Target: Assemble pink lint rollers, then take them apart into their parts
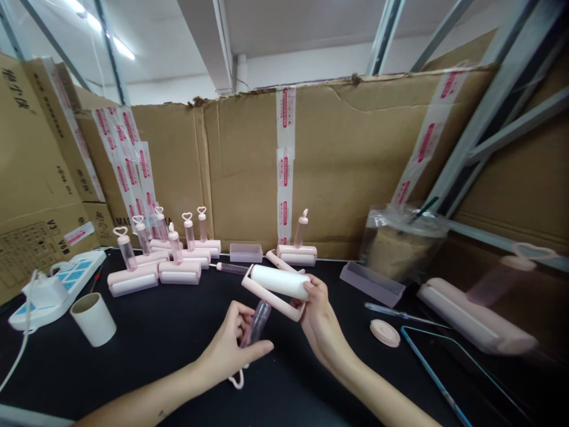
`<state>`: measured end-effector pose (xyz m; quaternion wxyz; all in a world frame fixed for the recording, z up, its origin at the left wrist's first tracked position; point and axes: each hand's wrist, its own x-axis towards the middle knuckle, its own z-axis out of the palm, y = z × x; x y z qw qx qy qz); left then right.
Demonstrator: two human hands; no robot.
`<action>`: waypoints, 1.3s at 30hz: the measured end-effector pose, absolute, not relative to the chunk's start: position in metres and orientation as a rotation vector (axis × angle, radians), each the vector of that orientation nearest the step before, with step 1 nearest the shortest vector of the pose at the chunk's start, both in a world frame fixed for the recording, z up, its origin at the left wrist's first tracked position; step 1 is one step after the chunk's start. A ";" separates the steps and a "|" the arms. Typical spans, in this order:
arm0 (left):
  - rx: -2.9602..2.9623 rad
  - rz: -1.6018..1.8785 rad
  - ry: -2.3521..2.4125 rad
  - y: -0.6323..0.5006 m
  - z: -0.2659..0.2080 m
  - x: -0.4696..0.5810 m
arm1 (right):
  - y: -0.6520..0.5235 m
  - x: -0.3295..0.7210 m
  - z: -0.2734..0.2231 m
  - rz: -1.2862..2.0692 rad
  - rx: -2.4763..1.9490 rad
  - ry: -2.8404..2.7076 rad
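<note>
You wear the camera on your head, so it looks forward and down over the black tabletop [155, 335] from your own side. Your left hand [235, 339] at seven o'clock and right hand [317, 305] at five sit near the lens; the cardboard wall [244, 166] stands farther off, straight ahead, and the view reaches up to the ceiling [302, 29] at twelve.

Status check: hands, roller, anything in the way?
Left hand grips translucent handle. Right hand holds white roll by its end, pink frame alongside. Screwdriver lies right, touching neither hand.
</note>
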<state>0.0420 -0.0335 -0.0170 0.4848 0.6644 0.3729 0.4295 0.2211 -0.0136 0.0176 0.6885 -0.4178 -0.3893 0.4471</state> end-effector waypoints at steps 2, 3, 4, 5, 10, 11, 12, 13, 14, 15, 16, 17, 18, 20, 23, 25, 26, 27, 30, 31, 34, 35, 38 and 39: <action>1.471 1.046 0.811 -0.031 -0.016 0.043 | -0.012 0.226 0.019 0.985 -0.970 -0.892; 1.393 1.082 0.787 -0.028 -0.015 0.043 | -0.011 0.228 0.020 0.989 -0.986 -0.912; 1.318 1.130 0.781 -0.025 -0.013 0.043 | -0.011 0.230 0.021 1.002 -0.997 -0.934; 1.250 1.168 0.783 -0.021 -0.011 0.042 | -0.011 0.231 0.022 1.021 -1.006 -0.957; 1.155 1.122 0.693 -0.012 0.000 0.033 | -0.017 0.225 0.016 1.144 -1.000 -1.092; 1.186 1.100 0.685 -0.014 0.003 0.032 | -0.019 0.223 0.015 1.161 -1.004 -1.123; 1.220 1.088 0.694 -0.016 0.004 0.031 | -0.021 0.220 0.013 1.177 -1.007 -1.152; 1.248 1.081 0.716 -0.018 0.006 0.031 | -0.023 0.218 0.013 1.195 -1.007 -1.177; 1.266 1.081 0.745 -0.020 0.007 0.032 | -0.024 0.217 0.013 1.211 -1.002 -1.197; 1.271 1.085 0.773 -0.022 0.008 0.032 | -0.025 0.215 0.014 1.227 -0.993 -1.205; 1.264 1.091 0.793 -0.023 0.009 0.033 | -0.026 0.215 0.016 1.246 -0.983 -1.201; 1.252 1.092 0.805 -0.024 0.009 0.034 | -0.026 0.215 0.019 1.271 -0.970 -1.186; 1.238 1.093 0.810 -0.025 0.009 0.035 | -0.026 0.215 0.021 1.303 -0.957 -1.159; 1.221 1.100 0.807 -0.025 0.009 0.036 | -0.027 0.215 0.026 1.379 -0.925 -1.102; 1.220 1.144 0.818 -0.024 0.008 0.035 | -0.028 0.217 0.030 1.472 -0.863 -1.066; 1.217 1.186 0.859 -0.024 0.008 0.034 | -0.027 0.218 0.029 1.486 -0.834 -1.079; 1.207 1.209 0.884 -0.024 0.007 0.034 | -0.027 0.218 0.029 1.488 -0.824 -1.096; 1.195 1.225 0.904 -0.024 0.007 0.033 | -0.027 0.219 0.028 1.489 -0.814 -1.118; 1.175 1.219 0.896 -0.025 0.008 0.032 | -0.026 0.221 0.026 1.478 -0.778 -1.190; 1.179 1.205 0.879 -0.025 0.008 0.032 | -0.026 0.222 0.027 1.467 -0.773 -1.210; 1.186 1.185 0.870 -0.025 0.008 0.032 | -0.027 0.223 0.029 1.450 -0.780 -1.262; 1.185 1.186 0.881 -0.024 0.008 0.032 | -0.028 0.223 0.030 1.458 -0.782 -1.277; 1.176 1.202 0.904 -0.022 0.008 0.032 | -0.030 0.222 0.033 1.481 -0.777 -1.304; 1.172 1.208 0.904 -0.022 0.008 0.032 | -0.030 0.221 0.034 1.478 -0.783 -1.310</action>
